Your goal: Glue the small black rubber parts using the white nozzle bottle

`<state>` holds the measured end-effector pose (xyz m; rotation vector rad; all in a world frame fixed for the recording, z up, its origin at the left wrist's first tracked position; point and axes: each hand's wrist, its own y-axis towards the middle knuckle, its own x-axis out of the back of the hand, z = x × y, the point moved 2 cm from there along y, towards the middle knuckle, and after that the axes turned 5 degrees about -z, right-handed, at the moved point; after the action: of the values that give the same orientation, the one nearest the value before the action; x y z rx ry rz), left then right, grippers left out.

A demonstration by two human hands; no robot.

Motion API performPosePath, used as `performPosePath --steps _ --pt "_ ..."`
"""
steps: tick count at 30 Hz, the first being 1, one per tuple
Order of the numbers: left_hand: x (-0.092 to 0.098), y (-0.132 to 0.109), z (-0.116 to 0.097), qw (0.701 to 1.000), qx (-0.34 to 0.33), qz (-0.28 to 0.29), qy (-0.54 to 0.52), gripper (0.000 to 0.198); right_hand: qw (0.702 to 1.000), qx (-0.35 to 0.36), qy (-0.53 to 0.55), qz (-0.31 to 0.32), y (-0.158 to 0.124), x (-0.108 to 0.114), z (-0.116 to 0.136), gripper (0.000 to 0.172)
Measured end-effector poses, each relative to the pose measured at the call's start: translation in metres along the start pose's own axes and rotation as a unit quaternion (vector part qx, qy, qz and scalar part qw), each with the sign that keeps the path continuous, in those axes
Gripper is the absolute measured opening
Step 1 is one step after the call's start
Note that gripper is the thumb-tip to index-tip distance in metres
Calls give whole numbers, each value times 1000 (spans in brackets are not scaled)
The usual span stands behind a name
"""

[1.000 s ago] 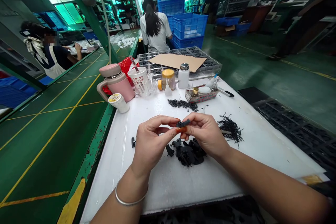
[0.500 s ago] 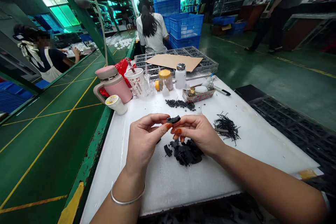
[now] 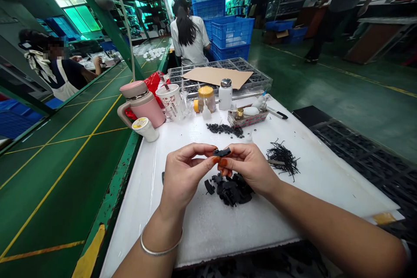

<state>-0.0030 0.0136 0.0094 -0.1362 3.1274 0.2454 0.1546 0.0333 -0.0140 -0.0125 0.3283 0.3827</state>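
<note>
Over the white-topped workbench (image 3: pixel 208 236), I see the left hand (image 3: pixel 185 176) and right hand (image 3: pixel 247 169) drawn close together, both almost fully closed into a pinch. Their orange-nailed fingertips (image 3: pixel 223 163) have hold of a small black plastic part (image 3: pixel 222 152) from either side, raised just above the bench; it is too small and too dark for me to read its detail. Directly below the hands lies a loose heap of matte black moulded plastic pieces (image 3: pixel 230 190), nearly touching the heel of the right hand. To the right of that hand sits a tangled pile of thin black pins (image 3: pixel 282 158), and ahead of both hands is a scattered strip of tiny black plastic bits (image 3: pixel 224 130). A slim silver bangle (image 3: pixel 159 246) circles the left wrist. Farther up the bench stand a white plastic bottle with a steel cap (image 3: pixel 225 94), a clear jar with a yellow lid (image 3: pixel 206 98) and a pink handled tumbler (image 3: pixel 142 104). Beyond them, a co-worker in a white shirt (image 3: pixel 189 39) sits with their back to me beside stacked blue plastic crates (image 3: pixel 230 39).
</note>
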Motion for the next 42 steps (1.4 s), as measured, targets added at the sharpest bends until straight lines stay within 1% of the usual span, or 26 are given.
performPosePath --steps 4,10,16,22,26,30,37,42 --pt "0 -1 -1 1000 2 3 -4 17 1000 -1 -5 0 1 0 -1 20" --pt "-1 -2 -2 1000 -2 6 -14 27 1000 -4 -11 -9 1 0 -1 17" --pt "0 -3 -3 1000 -9 -4 0 30 1000 10 -19 -12 2 2 0 15" --pt "4 1 -2 999 -31 -18 6 30 999 17 -29 -34 2 5 -1 21" --pt "5 2 0 999 -27 -19 0 30 998 21 -44 -47 2 6 -1 19" --pt "5 3 2 1000 -23 -13 -15 31 997 31 -50 -50 2 4 0 18" --pt "-1 2 2 999 -6 17 -30 31 997 48 -50 -30 -1 1 1 15" --pt "-2 0 1 999 -10 20 -27 30 997 46 -52 -39 -1 1 0 16"
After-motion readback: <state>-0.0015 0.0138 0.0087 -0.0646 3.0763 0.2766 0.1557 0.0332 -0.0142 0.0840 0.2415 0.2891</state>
